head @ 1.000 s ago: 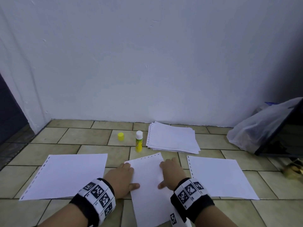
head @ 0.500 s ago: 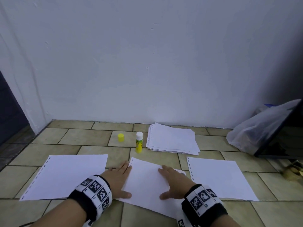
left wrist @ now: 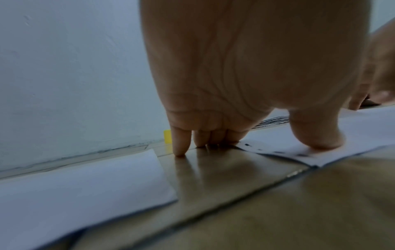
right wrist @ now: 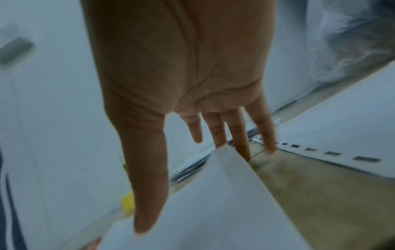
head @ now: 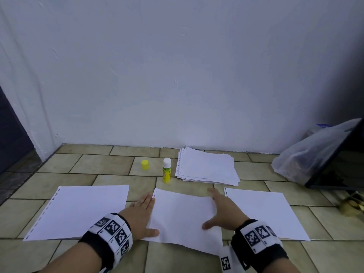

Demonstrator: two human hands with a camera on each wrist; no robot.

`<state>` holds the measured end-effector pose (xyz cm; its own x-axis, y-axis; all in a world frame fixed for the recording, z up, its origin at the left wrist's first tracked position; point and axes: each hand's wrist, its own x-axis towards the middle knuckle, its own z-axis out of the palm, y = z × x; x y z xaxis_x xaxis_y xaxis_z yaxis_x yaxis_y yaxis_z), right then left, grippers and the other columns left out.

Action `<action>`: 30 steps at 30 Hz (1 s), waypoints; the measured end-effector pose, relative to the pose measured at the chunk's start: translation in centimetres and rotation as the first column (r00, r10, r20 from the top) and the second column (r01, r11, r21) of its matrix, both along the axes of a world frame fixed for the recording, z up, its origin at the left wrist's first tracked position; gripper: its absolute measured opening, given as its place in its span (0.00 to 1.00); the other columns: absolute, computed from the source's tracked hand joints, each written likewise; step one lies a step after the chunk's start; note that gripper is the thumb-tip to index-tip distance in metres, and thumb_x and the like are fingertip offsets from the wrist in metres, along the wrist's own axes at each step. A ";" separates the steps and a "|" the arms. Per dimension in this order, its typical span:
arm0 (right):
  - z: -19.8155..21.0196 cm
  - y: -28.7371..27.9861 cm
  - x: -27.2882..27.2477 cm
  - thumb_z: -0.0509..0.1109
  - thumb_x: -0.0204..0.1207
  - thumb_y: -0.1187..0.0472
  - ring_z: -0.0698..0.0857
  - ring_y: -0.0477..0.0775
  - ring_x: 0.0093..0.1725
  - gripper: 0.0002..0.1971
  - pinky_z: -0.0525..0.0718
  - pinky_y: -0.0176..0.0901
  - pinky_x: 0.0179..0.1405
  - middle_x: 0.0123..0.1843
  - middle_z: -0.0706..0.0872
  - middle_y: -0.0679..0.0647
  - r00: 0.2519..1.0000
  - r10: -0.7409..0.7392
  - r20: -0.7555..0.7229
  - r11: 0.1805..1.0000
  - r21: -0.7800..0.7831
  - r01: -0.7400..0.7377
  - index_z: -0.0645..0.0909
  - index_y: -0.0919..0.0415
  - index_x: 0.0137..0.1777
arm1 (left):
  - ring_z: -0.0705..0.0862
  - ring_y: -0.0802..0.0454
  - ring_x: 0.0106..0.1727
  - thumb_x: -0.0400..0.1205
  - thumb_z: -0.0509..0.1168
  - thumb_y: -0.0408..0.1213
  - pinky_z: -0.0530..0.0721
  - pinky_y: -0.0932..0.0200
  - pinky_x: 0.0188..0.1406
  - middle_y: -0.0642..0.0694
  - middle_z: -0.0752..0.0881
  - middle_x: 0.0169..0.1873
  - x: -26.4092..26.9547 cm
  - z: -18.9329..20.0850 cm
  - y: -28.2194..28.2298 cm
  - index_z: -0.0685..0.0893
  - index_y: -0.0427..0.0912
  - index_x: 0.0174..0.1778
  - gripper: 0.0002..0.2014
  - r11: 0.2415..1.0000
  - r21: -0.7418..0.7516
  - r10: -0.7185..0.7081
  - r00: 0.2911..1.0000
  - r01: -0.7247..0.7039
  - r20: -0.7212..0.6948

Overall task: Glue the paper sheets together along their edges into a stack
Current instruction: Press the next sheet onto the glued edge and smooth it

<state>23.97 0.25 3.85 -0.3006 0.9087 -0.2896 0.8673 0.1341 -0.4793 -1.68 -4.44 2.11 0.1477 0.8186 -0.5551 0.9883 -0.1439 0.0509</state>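
Middle sheet (head: 185, 217): lies flat on the tiled floor (head: 102, 164), slightly skewed, its punched edge to the left.
Left hand (head: 140, 213): flat, fingers straight and together on the floor just beside the punched edge; thumb tip pressing on the sheet's near left corner.
Right hand (head: 223, 210): fingers spread and straight along the sheet's right edge, thumb resting on the paper; nothing pinched.
Left sheet (head: 80, 210): flat, punched edge outward; a strip of bare tile separates it from the middle sheet.
Right sheet (head: 262, 211): flat, its punched edge just beside the right hand's fingertips, a narrow gap of tile between.
Paper stack (head: 206, 167): loosely squared, near the wall (head: 177, 75), behind the middle sheet and apart from it.
Glue stick (head: 166, 170): upright, uncapped, just left of the stack.
Yellow cap (head: 145, 164): on the tile, left of the glue stick, apart from it.
Plastic bag (head: 307, 156): far right, beside a dark panel; well apart from the sheets.
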 end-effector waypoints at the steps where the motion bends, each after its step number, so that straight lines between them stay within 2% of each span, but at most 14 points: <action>1: 0.1 0.2 0.3 0.86 0.57 0.54 0.69 0.53 0.74 0.57 0.69 0.45 0.73 0.75 0.67 0.53 0.991 -0.051 -0.122 0.998 0.026 0.054 0.53 0.52 0.81 | 0.34 0.51 0.84 0.84 0.54 0.62 0.45 0.50 0.84 0.42 0.30 0.82 0.0 -0.1 0.0 0.32 0.36 0.83 0.48 1.000 0.002 0.002 1.000 -0.002 0.000; 4: 0.3 0.3 1.3 0.86 0.57 0.60 0.75 0.54 0.61 0.46 0.82 0.48 0.61 0.68 0.66 0.55 0.923 -0.189 -0.334 0.977 0.034 0.212 0.62 0.47 0.71 | 0.34 0.50 0.84 0.83 0.54 0.62 0.44 0.49 0.84 0.42 0.30 0.82 0.0 -0.5 -0.1 0.32 0.36 0.83 0.48 1.000 0.010 0.014 1.000 -0.014 0.005; 6: 0.1 -0.1 1.7 0.84 0.60 0.63 0.78 0.54 0.55 0.34 0.87 0.46 0.47 0.64 0.70 0.54 0.907 -0.209 -0.366 0.975 -0.008 0.221 0.67 0.47 0.59 | 0.34 0.50 0.84 0.83 0.54 0.62 0.44 0.48 0.84 0.42 0.30 0.82 0.1 -0.6 -0.1 0.32 0.36 0.83 0.48 1.000 0.014 0.025 1.000 -0.026 0.007; 7: -0.2 -0.3 1.8 0.83 0.61 0.63 0.79 0.54 0.55 0.29 0.87 0.44 0.44 0.62 0.73 0.53 0.913 -0.193 -0.360 0.980 -0.025 0.198 0.69 0.48 0.55 | 0.34 0.49 0.84 0.83 0.53 0.63 0.44 0.48 0.84 0.41 0.29 0.82 0.2 -0.7 -0.1 0.32 0.35 0.83 0.48 0.999 0.015 0.032 0.999 -0.032 0.006; 11: -1.2 -1.3 2.2 0.80 0.65 0.64 0.82 0.53 0.56 0.14 0.85 0.43 0.55 0.55 0.83 0.49 0.942 -0.112 -0.317 0.994 -0.023 0.111 0.80 0.46 0.42 | 0.33 0.49 0.84 0.84 0.53 0.63 0.43 0.47 0.83 0.41 0.29 0.82 0.4 -0.9 -0.1 0.32 0.35 0.82 0.48 0.999 0.020 0.047 0.999 -0.047 0.010; 12: -1.3 -1.3 2.3 0.79 0.66 0.64 0.84 0.52 0.55 0.13 0.85 0.41 0.55 0.54 0.85 0.49 0.951 -0.094 -0.294 0.996 -0.023 0.091 0.82 0.44 0.40 | 0.33 0.49 0.84 0.84 0.52 0.63 0.43 0.47 0.83 0.41 0.29 0.82 0.4 -1.0 -0.1 0.31 0.35 0.82 0.48 0.999 0.016 0.046 0.999 -0.046 0.010; 15: -1.4 -1.1 2.8 0.75 0.71 0.65 0.85 0.48 0.53 0.12 0.80 0.29 0.51 0.55 0.86 0.48 0.960 -0.104 -0.260 0.995 -0.040 0.097 0.86 0.44 0.46 | 0.32 0.47 0.84 0.84 0.52 0.62 0.42 0.46 0.83 0.40 0.29 0.82 0.3 -1.1 0.2 0.31 0.35 0.82 0.47 0.999 -0.010 0.036 0.999 -0.036 0.008; 18: -0.7 -0.6 3.7 0.71 0.72 0.71 0.84 0.49 0.53 0.15 0.80 0.32 0.51 0.58 0.85 0.52 0.936 -0.163 -0.312 0.986 -0.072 0.148 0.88 0.48 0.48 | 0.31 0.47 0.83 0.85 0.52 0.60 0.42 0.45 0.83 0.40 0.29 0.82 0.3 -1.2 0.5 0.31 0.35 0.82 0.46 0.999 -0.025 0.031 0.999 -0.031 -0.012; 22: 2.5 -0.2 5.8 0.66 0.73 0.79 0.82 0.47 0.38 0.19 0.78 0.29 0.29 0.51 0.87 0.53 0.882 -0.214 -0.420 0.977 -0.101 0.189 0.88 0.55 0.47 | 0.31 0.47 0.83 0.85 0.53 0.58 0.44 0.44 0.83 0.40 0.29 0.82 0.4 -1.3 0.5 0.32 0.35 0.82 0.45 1.000 -0.007 0.021 0.999 -0.021 -0.046; 24: 4.7 0.4 7.3 0.65 0.73 0.80 0.81 0.49 0.36 0.21 0.78 0.29 0.26 0.50 0.88 0.55 0.854 -0.222 -0.471 0.974 -0.061 0.219 0.88 0.52 0.46 | 0.32 0.46 0.84 0.85 0.54 0.58 0.44 0.44 0.83 0.39 0.30 0.82 0.6 -1.1 0.6 0.33 0.35 0.83 0.46 1.000 -0.005 0.024 0.998 -0.024 -0.050; 26: 6.8 1.2 8.6 0.64 0.74 0.81 0.79 0.47 0.30 0.20 0.76 0.28 0.24 0.43 0.88 0.58 0.801 -0.260 -0.539 0.951 -0.001 0.308 0.87 0.55 0.49 | 0.33 0.46 0.84 0.85 0.55 0.58 0.45 0.43 0.83 0.39 0.32 0.83 0.7 -0.9 0.7 0.33 0.35 0.83 0.46 0.999 -0.015 0.028 0.997 -0.029 -0.066; 28: 8.2 3.0 9.1 0.62 0.74 0.82 0.77 0.45 0.24 0.20 0.75 0.26 0.21 0.32 0.84 0.55 0.726 -0.319 -0.609 0.897 0.054 0.440 0.85 0.59 0.55 | 0.35 0.45 0.84 0.85 0.56 0.58 0.48 0.43 0.83 0.38 0.32 0.83 1.0 -0.8 0.9 0.33 0.35 0.83 0.46 0.999 -0.016 0.028 0.994 -0.030 -0.106; 30: 8.7 5.4 8.4 0.61 0.73 0.82 0.74 0.48 0.24 0.21 0.75 0.28 0.21 0.28 0.79 0.54 0.698 -0.360 -0.619 0.845 0.101 0.526 0.84 0.61 0.59 | 0.36 0.42 0.85 0.85 0.56 0.58 0.52 0.42 0.83 0.36 0.34 0.83 1.3 -0.8 1.2 0.35 0.32 0.83 0.46 1.000 -0.008 0.011 0.987 -0.013 -0.163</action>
<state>32.35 5.66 12.56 0.1271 0.9905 0.0526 0.4421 -0.0091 -0.8969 -0.34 -3.21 1.32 0.0450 0.8149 -0.5779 0.9851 -0.1323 -0.1098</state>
